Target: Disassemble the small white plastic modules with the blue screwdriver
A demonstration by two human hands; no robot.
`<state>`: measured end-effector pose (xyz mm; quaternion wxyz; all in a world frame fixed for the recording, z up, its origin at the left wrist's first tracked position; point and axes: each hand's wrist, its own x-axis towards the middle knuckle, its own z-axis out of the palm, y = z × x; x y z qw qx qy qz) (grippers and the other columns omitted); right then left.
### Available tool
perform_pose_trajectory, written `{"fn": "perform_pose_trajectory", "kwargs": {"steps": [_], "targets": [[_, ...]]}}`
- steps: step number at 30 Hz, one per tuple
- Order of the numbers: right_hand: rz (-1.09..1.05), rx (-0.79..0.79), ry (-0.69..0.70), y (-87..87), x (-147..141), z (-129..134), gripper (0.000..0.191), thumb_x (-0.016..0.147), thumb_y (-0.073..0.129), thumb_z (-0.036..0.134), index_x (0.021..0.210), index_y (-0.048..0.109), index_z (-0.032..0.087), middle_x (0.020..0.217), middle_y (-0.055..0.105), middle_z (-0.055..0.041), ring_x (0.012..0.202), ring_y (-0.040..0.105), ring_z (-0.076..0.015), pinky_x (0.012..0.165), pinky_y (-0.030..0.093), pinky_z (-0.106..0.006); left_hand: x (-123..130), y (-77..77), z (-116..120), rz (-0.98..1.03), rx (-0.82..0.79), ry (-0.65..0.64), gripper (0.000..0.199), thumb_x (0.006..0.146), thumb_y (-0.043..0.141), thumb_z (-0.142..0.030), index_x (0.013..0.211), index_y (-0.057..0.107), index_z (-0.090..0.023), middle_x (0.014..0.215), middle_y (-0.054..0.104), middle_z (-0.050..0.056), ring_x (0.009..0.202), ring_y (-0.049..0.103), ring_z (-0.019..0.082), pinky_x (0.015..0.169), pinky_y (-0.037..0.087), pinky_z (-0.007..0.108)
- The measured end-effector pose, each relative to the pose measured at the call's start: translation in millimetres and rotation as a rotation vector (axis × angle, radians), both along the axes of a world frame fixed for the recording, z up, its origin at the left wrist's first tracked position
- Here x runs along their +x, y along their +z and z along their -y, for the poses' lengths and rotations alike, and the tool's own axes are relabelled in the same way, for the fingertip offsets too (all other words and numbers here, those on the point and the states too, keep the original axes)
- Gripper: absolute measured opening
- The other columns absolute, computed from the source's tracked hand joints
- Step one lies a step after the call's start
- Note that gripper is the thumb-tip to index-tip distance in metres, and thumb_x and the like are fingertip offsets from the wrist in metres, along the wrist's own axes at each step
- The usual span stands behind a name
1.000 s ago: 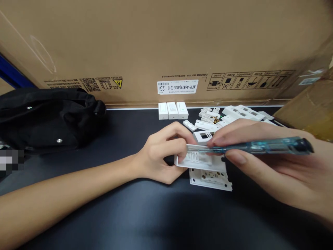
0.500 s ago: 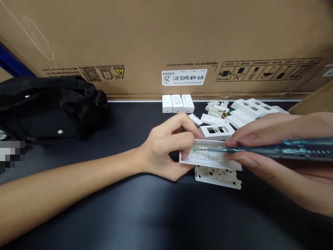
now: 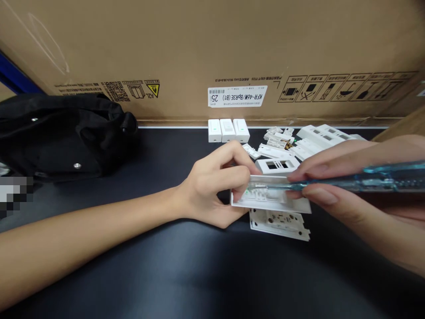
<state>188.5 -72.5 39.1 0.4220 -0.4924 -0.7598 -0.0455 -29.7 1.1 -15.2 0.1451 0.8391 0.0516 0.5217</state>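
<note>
Our left hand (image 3: 221, 188) pinches left end of white cover (image 3: 299, 205), held above tabletop (image 3: 159, 270), open inner side facing us, long axis running left-right, right end dipping slightly. Our right hand (image 3: 352, 195) grips blue translucent screwdriver (image 3: 358, 180), shaft pointing left, nearly parallel to cover's long axis, tip over cover's left part; contact unclear. White back plate (image 3: 280, 225) just below cover, long axis also left-right, right end slightly nearer us.
</note>
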Motion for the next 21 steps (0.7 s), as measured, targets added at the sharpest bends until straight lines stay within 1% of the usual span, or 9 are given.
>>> {"fn": "perform_pose_trajectory", "kwargs": {"steps": [6, 9, 15, 18, 21], "targets": [[0.000, -0.005, -0.046, 1.3, -5.8, 0.9, 0.025, 0.082, 0.068, 0.060, 0.085, 0.070, 0.035, 0.082, 0.071, 0.0031, 0.074, 0.068, -0.0167, 0.063, 0.052, -0.037, 0.2, -1.2, -0.6, -0.003, -0.001, 0.002, 0.035, 0.075, 0.077, -0.015, 0.065, 0.043, -0.019, 0.093, 0.057, 0.005, 0.083, 0.063, 0.015, 0.063, 0.055, 0.026], [-0.002, -0.018, -0.036, 1.7, -6.5, 0.9, 0.025, 0.082, 0.067, 0.060, 0.085, 0.069, 0.035, 0.083, 0.071, 0.0044, 0.073, 0.068, -0.0151, 0.063, 0.052, -0.035, 0.2, -2.5, -0.5, 0.000, -0.005, 0.002, 0.035, 0.075, 0.077, -0.015, 0.066, 0.044, -0.019, 0.094, 0.056, 0.005, 0.083, 0.064, 0.015, 0.064, 0.055, 0.027], [-0.056, -0.003, 0.027, 0.8, -5.4, -1.5, 0.017, 0.080, 0.074, 0.049, 0.085, 0.071, 0.034, 0.082, 0.072, 0.0045, 0.072, 0.067, -0.0136, 0.062, 0.051, -0.032, 0.2, -4.2, -0.4, 0.000, -0.023, 0.002, 0.036, 0.075, 0.078, -0.018, 0.065, 0.044, -0.020, 0.094, 0.057, 0.005, 0.083, 0.063, 0.016, 0.063, 0.055, 0.028], [-0.059, -0.015, 0.043, 0.9, -5.5, -1.9, 0.015, 0.080, 0.075, 0.047, 0.085, 0.071, 0.033, 0.082, 0.072, 0.0044, 0.071, 0.066, -0.0133, 0.061, 0.051, -0.031, 0.4, -4.6, -0.4, -0.003, -0.024, 0.004, 0.036, 0.075, 0.079, -0.020, 0.066, 0.044, -0.020, 0.093, 0.057, 0.005, 0.083, 0.063, 0.017, 0.063, 0.055, 0.029], [-0.077, -0.015, 0.042, 1.5, -6.9, -1.6, 0.015, 0.079, 0.076, 0.046, 0.083, 0.071, 0.032, 0.081, 0.072, 0.0046, 0.070, 0.067, -0.0125, 0.059, 0.051, -0.030, 0.9, -4.8, -0.1, 0.002, -0.021, 0.011, 0.036, 0.075, 0.078, -0.018, 0.065, 0.043, -0.020, 0.093, 0.056, 0.005, 0.083, 0.064, 0.016, 0.063, 0.055, 0.028]]}}
